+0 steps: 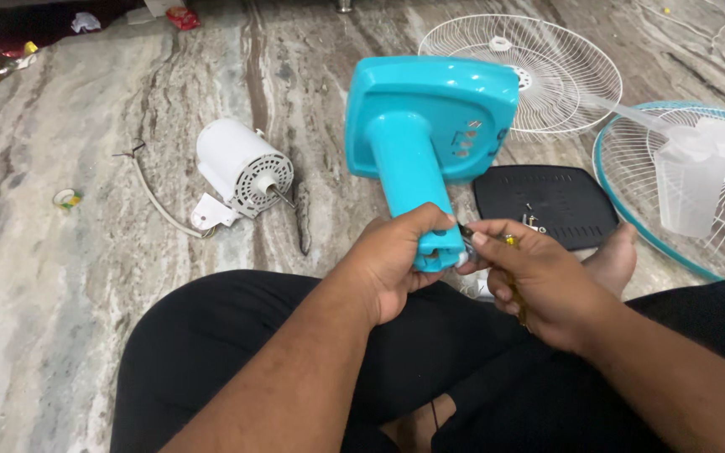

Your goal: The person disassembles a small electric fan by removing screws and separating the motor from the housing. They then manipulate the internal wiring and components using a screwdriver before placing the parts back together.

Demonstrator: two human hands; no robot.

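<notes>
Both hands meet at the lower end of a turquoise fan base housing [430, 117], held up over the person's crossed legs in black trousers [295, 361]. Left hand [396, 264] is wrapped tight round the bottom of the housing's hollow neck, thumb on top. Right hand [539, 281] is closed round a screwdriver [509, 252] with a yellowish handle, tip aimed at the open end of the neck, right at the left fingertips. Housing tilts away from the person, its broad flat part up and far, with a few small slots on its face. Step in hand looks like work on a fastener or fitting at the neck's end; whether the tip is seated cannot be told, the fingers hide it. Next move likely needs the left hand's grip kept steady and the tool kept in line with the neck so it doesn't slip toward the fingers. Floor [60, 319] is grey-brown veined stone, and the person sits on it. White fan motor [241, 172] with a bare shaft and trailing white cord lies on the floor left of the housing. Black plastic cover [547, 205] just right of the hands carries some small screws. White wire guard [539, 71] lies at the far edge, a second guard with a teal rim [623, 218] near the right edge, translucent fan blades [698, 172] resting on it. Small tape roll [67, 199] sits well left; bits of litter along the far left edge.
</notes>
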